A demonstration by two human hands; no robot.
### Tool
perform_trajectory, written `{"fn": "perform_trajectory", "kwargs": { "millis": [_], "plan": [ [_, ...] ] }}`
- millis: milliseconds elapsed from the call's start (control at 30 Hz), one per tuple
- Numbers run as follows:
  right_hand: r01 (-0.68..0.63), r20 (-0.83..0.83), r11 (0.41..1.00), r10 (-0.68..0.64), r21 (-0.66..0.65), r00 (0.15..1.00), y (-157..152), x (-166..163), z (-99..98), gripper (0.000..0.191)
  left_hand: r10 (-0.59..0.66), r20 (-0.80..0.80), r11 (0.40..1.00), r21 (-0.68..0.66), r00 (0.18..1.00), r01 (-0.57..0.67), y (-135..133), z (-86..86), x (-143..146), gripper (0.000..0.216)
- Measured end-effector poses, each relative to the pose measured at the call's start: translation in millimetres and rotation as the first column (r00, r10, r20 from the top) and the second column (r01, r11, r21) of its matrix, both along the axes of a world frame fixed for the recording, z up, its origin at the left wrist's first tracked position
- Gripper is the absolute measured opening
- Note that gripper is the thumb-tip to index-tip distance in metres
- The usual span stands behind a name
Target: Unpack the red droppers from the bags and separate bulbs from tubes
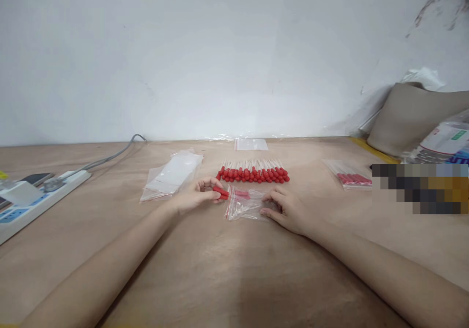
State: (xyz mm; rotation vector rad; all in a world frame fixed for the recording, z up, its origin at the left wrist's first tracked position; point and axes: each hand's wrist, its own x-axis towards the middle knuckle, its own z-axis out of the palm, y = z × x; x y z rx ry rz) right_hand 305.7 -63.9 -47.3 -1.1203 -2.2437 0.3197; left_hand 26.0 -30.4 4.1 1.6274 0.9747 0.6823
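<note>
Between the fingers and thumb of my left hand (200,194) is a red stick-like piece (221,192), its front end at the mouth of a clear zip bag (249,212). More red shows through the plastic inside the bag. My right hand (286,209) pinches the far end of the same bag, which lies on the table. Just behind it, a row of red-tipped pieces with thin white stems (252,172) lies side by side, red ends toward me. What exactly the red pieces are, I cannot tell.
Flat clear bags (176,172) lie at left, and another bag (251,145) near the wall. At right is a bag holding red pieces (353,176). A power strip (44,198) with a grey cable stands far left; a beige container (406,118) and bottle (443,140) far right.
</note>
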Motion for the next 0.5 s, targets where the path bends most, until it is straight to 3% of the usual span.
{"fn": "perform_trajectory", "kwargs": {
  "millis": [100, 167, 267, 367, 500],
  "plan": [
    [0.007, 0.005, 1.000, -0.007, -0.012, 1.000, -0.1, -0.2, -0.4, 0.015, 0.005, -0.085, 0.999, 0.045, 0.996, -0.001, 8.0, 24.9, -24.9, 0.022],
    [0.011, 0.009, 1.000, -0.010, -0.010, 1.000, 0.0, -0.3, -0.4, 0.015, 0.139, -0.087, 0.984, 0.123, 0.987, -0.128, 11.3, 43.5, -42.9, 0.025],
    [0.006, 0.008, 1.000, -0.006, -0.006, 1.000, 0.3, -0.5, -0.4, 0.015, 0.370, -0.064, 0.902, 0.264, 0.927, -0.342, 13.8, 61.1, -57.9, 0.032],
    [0.008, 0.007, 1.000, -0.008, -0.014, 1.000, 0.0, -0.7, 0.2, 0.015, 0.482, -0.032, 0.805, 0.411, 0.875, -0.428, 19.7, 52.3, -50.3, 0.034],
    [0.006, 0.008, 1.000, -0.006, -0.006, 1.000, -0.6, -0.7, 1.2, 0.016, 0.504, 0.093, 0.694, 0.548, 0.859, -0.467, 36.7, 6.5, -20.8, 0.029]
  ]
}}
